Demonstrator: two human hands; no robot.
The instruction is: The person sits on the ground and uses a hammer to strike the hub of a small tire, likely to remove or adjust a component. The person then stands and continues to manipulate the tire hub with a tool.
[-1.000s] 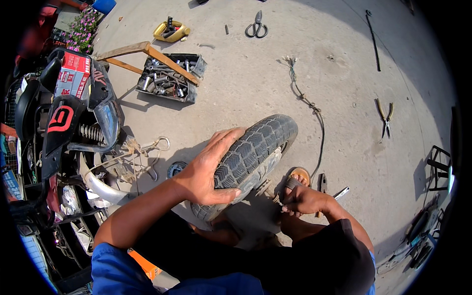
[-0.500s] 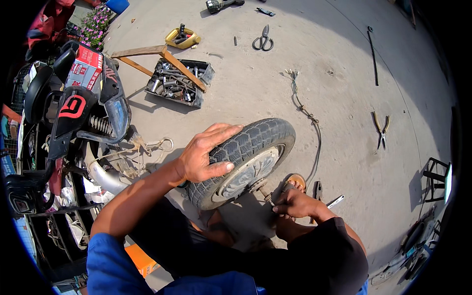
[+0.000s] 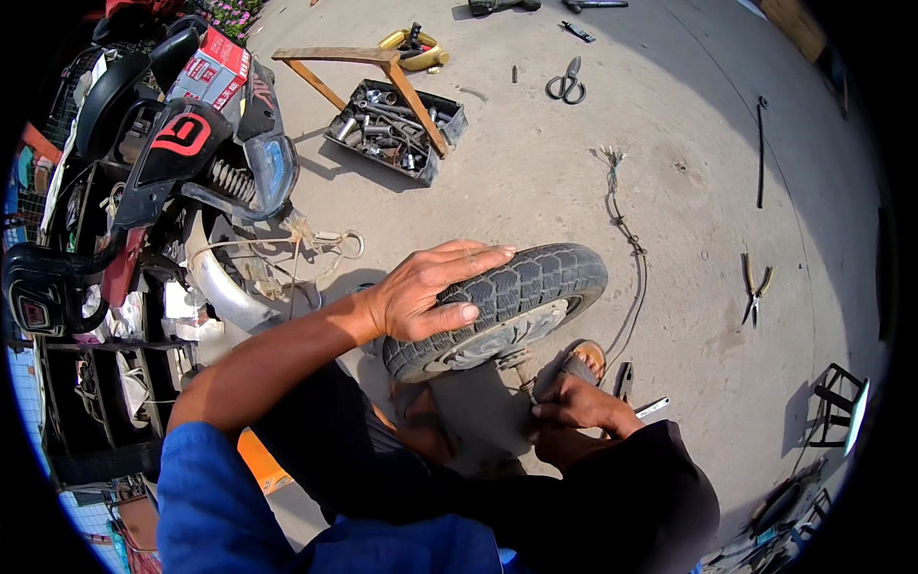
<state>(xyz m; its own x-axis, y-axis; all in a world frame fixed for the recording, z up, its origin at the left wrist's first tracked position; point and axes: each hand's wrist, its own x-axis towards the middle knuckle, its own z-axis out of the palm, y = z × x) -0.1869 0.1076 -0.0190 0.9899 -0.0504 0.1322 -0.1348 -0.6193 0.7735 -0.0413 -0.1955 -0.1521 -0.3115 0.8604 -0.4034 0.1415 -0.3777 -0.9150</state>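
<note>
My left hand (image 3: 427, 292) grips the top of a black treaded tyre (image 3: 540, 268) on a wheel with a grey metal hub (image 3: 507, 337), its fingers over the tread and thumb on the near side. My right hand (image 3: 574, 407) is closed at the end of the axle (image 3: 516, 368), below the hub, on a small piece I cannot make out. Beside it are my sandalled foot (image 3: 588, 359), pliers (image 3: 624, 381) and a silver tool (image 3: 652, 407). A dark cable (image 3: 639, 277) with loose wire ends runs along the ground to the right of the wheel.
A scooter body (image 3: 172, 143) and black compartments (image 3: 100, 402) line the left. A toolbox with sockets (image 3: 392, 134), yellow container (image 3: 426, 55) and scissors (image 3: 564, 84) lie ahead. At right are yellow-handled pliers (image 3: 755, 287), a long bar (image 3: 760, 153) and a black metal stand (image 3: 832, 407).
My view has shifted, so surroundings sit further right. The wheel leans differently, its long side more level. My left hand stays on the tyre and my right hand at the axle.
</note>
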